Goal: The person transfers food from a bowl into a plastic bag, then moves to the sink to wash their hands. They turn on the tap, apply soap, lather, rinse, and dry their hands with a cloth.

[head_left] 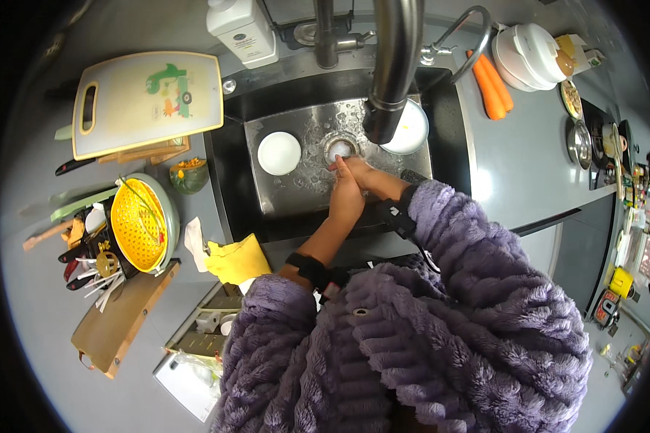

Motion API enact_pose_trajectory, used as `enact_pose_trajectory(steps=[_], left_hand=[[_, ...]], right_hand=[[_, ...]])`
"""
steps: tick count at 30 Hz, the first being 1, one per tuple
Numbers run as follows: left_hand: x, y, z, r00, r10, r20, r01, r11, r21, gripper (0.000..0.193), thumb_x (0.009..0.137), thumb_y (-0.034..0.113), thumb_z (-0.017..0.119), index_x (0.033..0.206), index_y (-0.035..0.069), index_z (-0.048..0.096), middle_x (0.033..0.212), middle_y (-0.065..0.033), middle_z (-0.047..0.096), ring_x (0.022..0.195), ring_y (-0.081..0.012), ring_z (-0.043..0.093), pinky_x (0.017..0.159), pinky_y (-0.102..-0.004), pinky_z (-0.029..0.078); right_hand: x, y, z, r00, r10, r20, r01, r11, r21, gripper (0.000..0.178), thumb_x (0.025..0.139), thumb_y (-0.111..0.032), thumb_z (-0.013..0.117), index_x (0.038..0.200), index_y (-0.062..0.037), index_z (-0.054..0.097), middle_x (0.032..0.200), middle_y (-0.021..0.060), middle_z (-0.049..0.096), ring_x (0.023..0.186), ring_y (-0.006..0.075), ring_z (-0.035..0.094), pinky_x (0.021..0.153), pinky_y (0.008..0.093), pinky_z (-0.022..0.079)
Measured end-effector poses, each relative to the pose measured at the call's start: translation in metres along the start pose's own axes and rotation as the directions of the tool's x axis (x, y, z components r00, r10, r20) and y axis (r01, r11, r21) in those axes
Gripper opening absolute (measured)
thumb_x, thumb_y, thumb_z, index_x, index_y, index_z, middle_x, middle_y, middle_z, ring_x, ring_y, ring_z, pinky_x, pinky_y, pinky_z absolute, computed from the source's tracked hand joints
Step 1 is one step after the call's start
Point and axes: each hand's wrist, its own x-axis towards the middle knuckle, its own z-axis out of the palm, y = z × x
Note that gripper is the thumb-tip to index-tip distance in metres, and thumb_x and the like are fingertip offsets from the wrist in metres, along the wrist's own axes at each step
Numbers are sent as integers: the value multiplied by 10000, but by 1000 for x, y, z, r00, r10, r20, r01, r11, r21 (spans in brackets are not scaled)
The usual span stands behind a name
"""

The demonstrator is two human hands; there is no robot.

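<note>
Left hand (348,196) and right hand (363,175) together, partly overlapping, low over the sink (280,198). Left fingers point away from the body; right hand folded against them. Cannot tell how far either is open, nor whether anything is held between them. Drain (339,146) just past the fingertips, in the sink's middle; whitish patch at its centre, too small to make out. Suds and wet spots on the metal around it.

White bowl (279,153) in the sink, left of the hands and apart from them. Pale basin (414,133) to the right, partly hidden by the dark faucet (397,65).

Left counter: yellow cloth (237,260) near the front edge; cut pumpkin (188,177) beside the sink; yellow colander (133,224) inside a pale bowl (171,216); cutting board (123,108) farther back.

Behind the sink: white bottle (244,32).

Right counter: carrots (492,88), white pot (518,61) just beside.
</note>
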Motion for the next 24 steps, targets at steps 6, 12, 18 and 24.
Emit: enact_pose_trajectory(steps=[6,12,18,24], left_hand=[[13,-2,-42,717,-333,613,641,660,-392,537,870,149,533,1357,68,320,1091,-107,612,901,-252,612,755,-379,482],[23,16,-71,508,-255,823,853,18,-521,539,880,406,507,1292,78,396,1156,-69,587,1048,-221,542,895,-431,396],[43,46,-60,358,-14,934,910,-218,-352,546,805,494,577,1084,28,520,1010,-103,621,909,-235,585,747,-400,445],[38,52,-31,393,-231,890,890,-148,-431,451,760,381,663,1059,75,519,923,-56,604,817,-205,594,716,-353,483]], right_hand=[[-6,-43,-27,981,115,-153,-191,525,-829,279,796,-193,562,1061,-176,648,1039,97,647,1127,260,521,1033,485,243],[37,5,-22,963,215,-163,-251,936,-246,350,788,-212,571,1135,-215,617,1256,87,522,1144,209,510,978,445,345],[35,28,3,776,-302,-553,-123,788,-604,217,825,-172,502,989,-141,640,1173,94,524,1054,277,527,920,415,399],[8,-11,-16,880,86,-468,2,983,184,219,840,-133,488,1021,-95,606,1117,120,539,1002,284,538,899,400,413]])
